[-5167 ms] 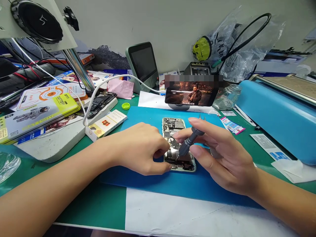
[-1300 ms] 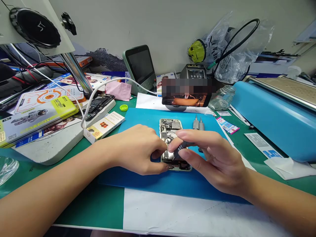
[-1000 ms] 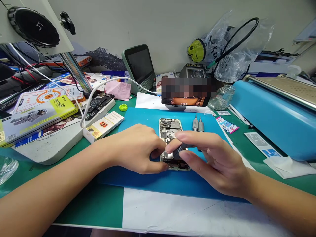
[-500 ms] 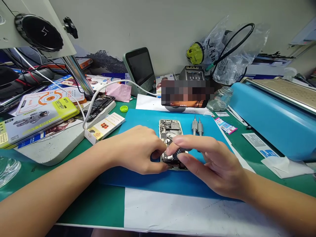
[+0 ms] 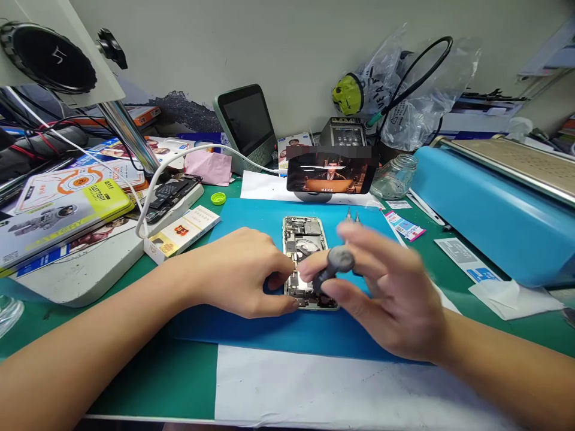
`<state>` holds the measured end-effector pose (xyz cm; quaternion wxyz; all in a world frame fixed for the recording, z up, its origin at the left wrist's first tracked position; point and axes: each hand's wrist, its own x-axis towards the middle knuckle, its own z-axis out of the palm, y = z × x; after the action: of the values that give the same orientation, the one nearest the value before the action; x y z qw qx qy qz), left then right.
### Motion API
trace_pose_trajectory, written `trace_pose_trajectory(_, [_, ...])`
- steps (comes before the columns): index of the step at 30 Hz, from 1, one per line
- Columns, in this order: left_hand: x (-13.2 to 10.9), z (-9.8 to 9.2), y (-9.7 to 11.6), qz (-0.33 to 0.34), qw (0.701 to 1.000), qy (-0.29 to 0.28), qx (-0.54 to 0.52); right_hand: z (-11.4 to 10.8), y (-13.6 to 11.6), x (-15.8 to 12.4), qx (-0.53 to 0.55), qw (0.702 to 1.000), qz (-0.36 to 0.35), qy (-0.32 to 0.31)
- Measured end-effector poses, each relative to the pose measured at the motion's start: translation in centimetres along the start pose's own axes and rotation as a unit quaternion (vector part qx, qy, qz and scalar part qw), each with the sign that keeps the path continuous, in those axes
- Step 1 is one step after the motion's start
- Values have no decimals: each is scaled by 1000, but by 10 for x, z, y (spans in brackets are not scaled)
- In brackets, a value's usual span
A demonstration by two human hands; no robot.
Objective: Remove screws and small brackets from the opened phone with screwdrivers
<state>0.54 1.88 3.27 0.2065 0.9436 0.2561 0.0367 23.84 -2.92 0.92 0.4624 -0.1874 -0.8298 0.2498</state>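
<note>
Work with the screwdriver (image 5: 340,261) inside the opened phone (image 5: 306,230) seemed in hand; the next move called for a steady tip. The phone lay on the blue mat (image 5: 242,335). At its four o'clock, the right hand (image 5: 390,293) had its grip clamped on the screwdriver, forefinger raised; at eight, the left hand (image 5: 242,272) touched the phone, thumb and forefinger apart.

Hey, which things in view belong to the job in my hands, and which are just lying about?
Likely the job:
opened phone
screwdriver in right hand
blue mat
probably two pointed tools

Seemingly lying about:
green cap
battery box
glass jar
small carton
</note>
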Motion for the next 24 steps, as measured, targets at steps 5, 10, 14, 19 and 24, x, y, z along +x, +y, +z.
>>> trace_pose_trajectory(5, [-1,-2,1,-14,1000,-15,7,-1,-1,-1,0,987,65,148])
trace_pose_trajectory(10, [0,-3,1,-19,1000,-20,13,-4,2,2,-38,988,46,143])
trace_pose_trajectory(14, [0,-4,2,-17,1000,-18,14,-8,5,8,-51,983,42,171])
trace_pose_trajectory(19, [0,-4,1,-22,999,-23,18,-8,5,9,0,986,70,149])
trace_pose_trajectory(24, [0,-5,2,-26,999,-21,26,-1,6,6,75,990,85,88])
